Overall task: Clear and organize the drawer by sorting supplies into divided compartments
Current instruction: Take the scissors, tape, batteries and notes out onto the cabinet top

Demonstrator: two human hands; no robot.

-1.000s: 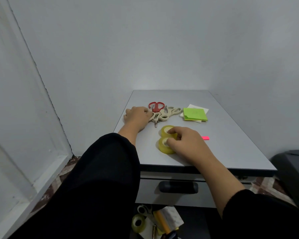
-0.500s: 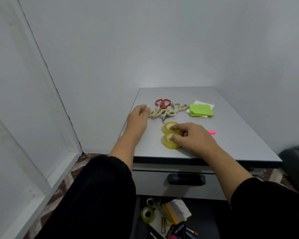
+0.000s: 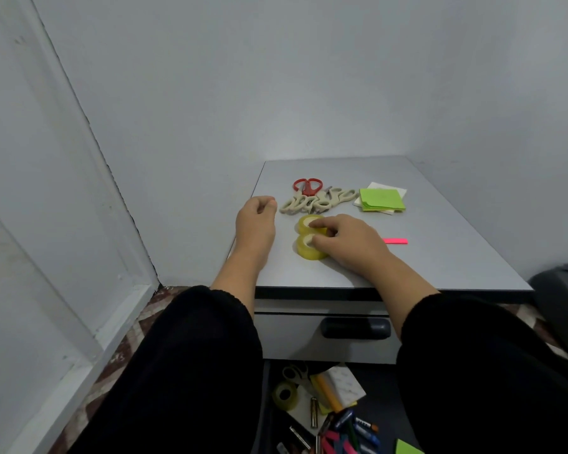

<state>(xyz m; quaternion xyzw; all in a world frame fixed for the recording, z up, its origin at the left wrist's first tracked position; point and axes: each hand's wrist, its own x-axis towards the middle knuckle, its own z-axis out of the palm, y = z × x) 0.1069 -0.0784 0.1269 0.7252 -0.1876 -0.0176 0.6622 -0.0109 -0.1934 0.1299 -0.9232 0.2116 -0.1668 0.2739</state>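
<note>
Yellow tape rolls [image 3: 311, 237] on tabletop [image 3: 440, 257] under right hand [image 3: 348, 245] fingertips, fingers pinching them; left hand [image 3: 256, 221] left of rolls, loosely curled, holding nothing.

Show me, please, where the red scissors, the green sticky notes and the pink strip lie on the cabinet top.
red scissors [image 3: 307, 185]: head view, on the red handle loops.
green sticky notes [image 3: 381, 198]: head view, on the top sheet's middle.
pink strip [image 3: 395, 240]: head view, on its middle.

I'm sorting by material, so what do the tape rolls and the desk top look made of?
Tape rolls: clear yellowish plastic film, glossy, with the pale core showing through. Desk top: smooth matte grey, likely laminate over board, given its dark edge band; not certain.
</note>
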